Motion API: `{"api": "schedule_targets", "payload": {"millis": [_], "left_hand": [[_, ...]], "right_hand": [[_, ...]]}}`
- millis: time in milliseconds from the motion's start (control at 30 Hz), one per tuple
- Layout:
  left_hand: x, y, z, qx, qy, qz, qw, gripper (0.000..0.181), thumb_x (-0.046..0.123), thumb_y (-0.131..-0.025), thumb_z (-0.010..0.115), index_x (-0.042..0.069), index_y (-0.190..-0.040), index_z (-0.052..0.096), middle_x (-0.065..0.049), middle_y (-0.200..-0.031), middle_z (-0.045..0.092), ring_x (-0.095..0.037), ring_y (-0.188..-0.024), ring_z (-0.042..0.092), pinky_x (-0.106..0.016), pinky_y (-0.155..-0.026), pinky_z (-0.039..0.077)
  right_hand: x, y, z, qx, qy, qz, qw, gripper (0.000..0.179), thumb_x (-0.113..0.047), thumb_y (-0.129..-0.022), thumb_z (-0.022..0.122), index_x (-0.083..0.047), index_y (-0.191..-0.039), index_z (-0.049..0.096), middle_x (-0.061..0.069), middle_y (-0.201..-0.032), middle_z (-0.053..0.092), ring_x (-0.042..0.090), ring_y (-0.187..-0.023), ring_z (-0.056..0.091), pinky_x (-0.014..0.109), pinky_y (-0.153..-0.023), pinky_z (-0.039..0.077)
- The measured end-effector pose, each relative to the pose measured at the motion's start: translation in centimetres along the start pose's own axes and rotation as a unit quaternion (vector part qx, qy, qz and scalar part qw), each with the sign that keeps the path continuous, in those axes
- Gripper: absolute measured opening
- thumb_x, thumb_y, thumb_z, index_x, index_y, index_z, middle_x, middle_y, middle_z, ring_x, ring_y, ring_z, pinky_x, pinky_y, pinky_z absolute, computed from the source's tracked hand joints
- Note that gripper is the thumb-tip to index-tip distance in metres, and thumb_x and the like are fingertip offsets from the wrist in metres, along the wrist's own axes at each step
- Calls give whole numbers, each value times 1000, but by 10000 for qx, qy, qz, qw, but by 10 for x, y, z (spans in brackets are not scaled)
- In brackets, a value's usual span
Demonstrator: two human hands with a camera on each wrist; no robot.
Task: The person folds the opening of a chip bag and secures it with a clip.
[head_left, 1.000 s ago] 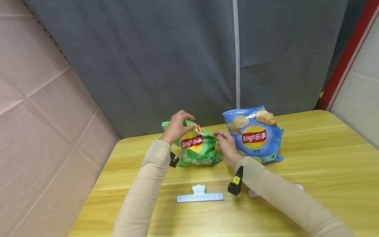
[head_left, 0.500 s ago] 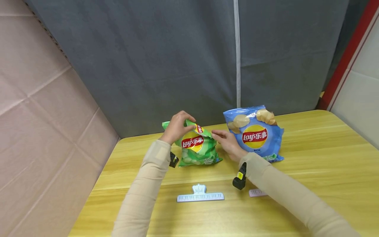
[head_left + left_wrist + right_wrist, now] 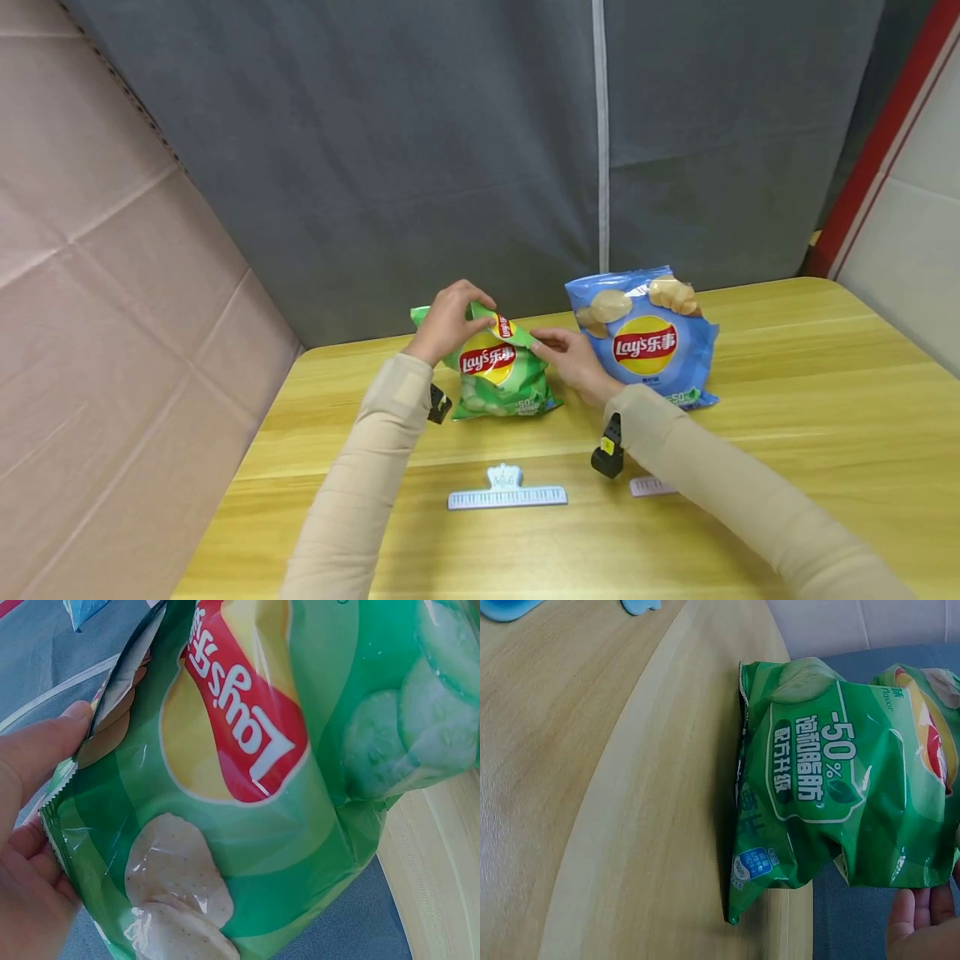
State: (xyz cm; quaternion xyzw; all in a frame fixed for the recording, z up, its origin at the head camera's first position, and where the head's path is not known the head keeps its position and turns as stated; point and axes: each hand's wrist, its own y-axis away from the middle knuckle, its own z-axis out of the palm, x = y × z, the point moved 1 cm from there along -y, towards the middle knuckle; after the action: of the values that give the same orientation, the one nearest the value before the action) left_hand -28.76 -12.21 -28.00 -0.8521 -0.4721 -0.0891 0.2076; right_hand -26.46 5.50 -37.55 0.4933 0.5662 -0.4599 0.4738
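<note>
"How's the green Lay's bag (image 3: 498,390)?"
"Glossy, plump, top folded; left hand (image 3: 448,322) and right hand (image 3: 576,360) pinch the fold."
"Room?"
"It stands near the table's (image 3: 810,417) far edge; blue Lay's bag (image 3: 641,340) right; nearer, bare wood, then a light-blue clip (image 3: 507,497)."

Green chip bag (image 3: 504,392), top folded over

Left hand (image 3: 446,323) is pinching the bag's top; right hand (image 3: 579,363) is pinching the right end of the slanting fold. The bag is standing on a wooden table (image 3: 337,408). A blue chip bag (image 3: 647,343) is standing beside the right hand, its lower left part hidden. Nearer the viewer, a pale blue clip (image 3: 507,498) is lying flat. To its right, a pink strip (image 3: 651,487) is showing partly, the right sleeve (image 3: 738,492) covering the rest. Behind, a grey curtain (image 3: 360,167) is hanging.
</note>
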Motion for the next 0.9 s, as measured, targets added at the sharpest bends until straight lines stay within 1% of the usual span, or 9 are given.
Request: {"api": "schedule_targets", "payload": {"millis": [133,300,400,533,700,900], "left_hand": [[0,1,0,-40,-17,-38,10000,20,17,-79,67,8,-96,66,-4,-99,55,-20,-98,50,-33,-86,41],[0,0,0,-56,-98,-7,9999,20,16,-78,68,8,-96,67,-3,-98,55,-20,-97,50,-33,-85,40],[0,0,0,-42,-168,40,9998,19,16,-78,68,8,-95,67,-2,-97,55,-19,-95,50,-33,-85,40],[2,0,-1,-53,-252,69,9996,18,16,-77,69,10,-94,67,-1,-95,56,-18,-93,51,-32,-84,40],[2,0,-1,-114,-374,87,9992,18,15,-77,69,12,-95,67,0,-94,56,-16,-90,52,-31,-82,41],[3,1,-3,-172,-466,58,9987,17,15,-78,68,12,-94,68,0,-92,57,-17,-88,52,-33,-80,42]], "right_hand": [[0,-1,2,74,156,-79,9998,35,-10,-88,54,5,-120,51,20,-114,55,28,-103,53,36,-87,42],[-1,-1,1,89,352,-121,9993,33,-10,-87,56,4,-117,54,18,-110,57,27,-99,54,35,-85,43],[-2,-2,0,71,660,-329,9973,29,-9,-86,57,4,-112,57,18,-105,59,26,-94,55,35,-82,44],[-4,-3,-1,51,979,-447,9942,25,-9,-85,59,3,-107,59,16,-100,61,25,-89,57,34,-78,46],[-6,-2,-2,39,1132,-404,9927,24,-10,-84,60,3,-104,61,15,-97,62,23,-86,57,33,-76,46],[-7,-2,-2,66,1235,-376,9916,23,-11,-84,60,3,-102,61,14,-96,62,22,-83,57,31,-73,46]]}}
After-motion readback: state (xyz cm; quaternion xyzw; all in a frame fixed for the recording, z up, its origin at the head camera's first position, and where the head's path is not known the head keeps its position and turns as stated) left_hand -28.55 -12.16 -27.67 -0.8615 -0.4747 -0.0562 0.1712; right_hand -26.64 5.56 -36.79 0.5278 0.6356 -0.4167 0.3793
